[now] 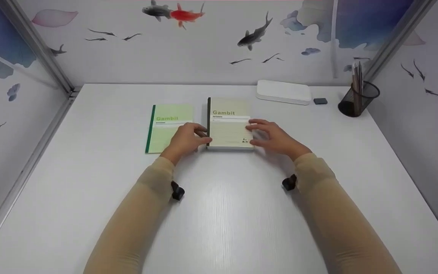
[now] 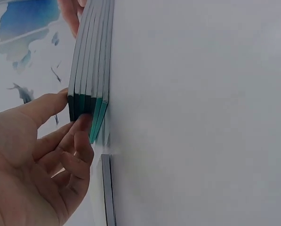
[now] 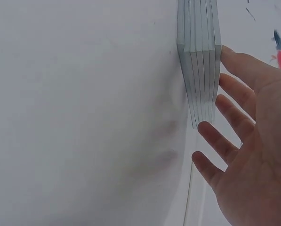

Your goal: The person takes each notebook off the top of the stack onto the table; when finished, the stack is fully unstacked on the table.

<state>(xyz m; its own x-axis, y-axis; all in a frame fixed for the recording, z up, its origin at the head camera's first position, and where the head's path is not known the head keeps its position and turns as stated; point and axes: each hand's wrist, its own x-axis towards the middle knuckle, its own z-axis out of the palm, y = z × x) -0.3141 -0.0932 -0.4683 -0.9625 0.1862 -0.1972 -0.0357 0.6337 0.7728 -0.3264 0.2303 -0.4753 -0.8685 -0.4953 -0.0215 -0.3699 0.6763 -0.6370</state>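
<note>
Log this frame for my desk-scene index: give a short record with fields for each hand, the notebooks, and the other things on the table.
left hand: thumb and fingertips touch the spine side of the notebook stack
right hand: fingers straight, against the stack's open edge
stack: several Gambit notebooks, dark spines, flat on the white table
single notebook: green spine, flat, left of the stack
rear right: white box, small dark eraser, mesh pen cup

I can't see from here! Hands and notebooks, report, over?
Left hand touching stack of notebooks at spine. Right hand open against opposite edge. Single green notebook beside stack.
</note>
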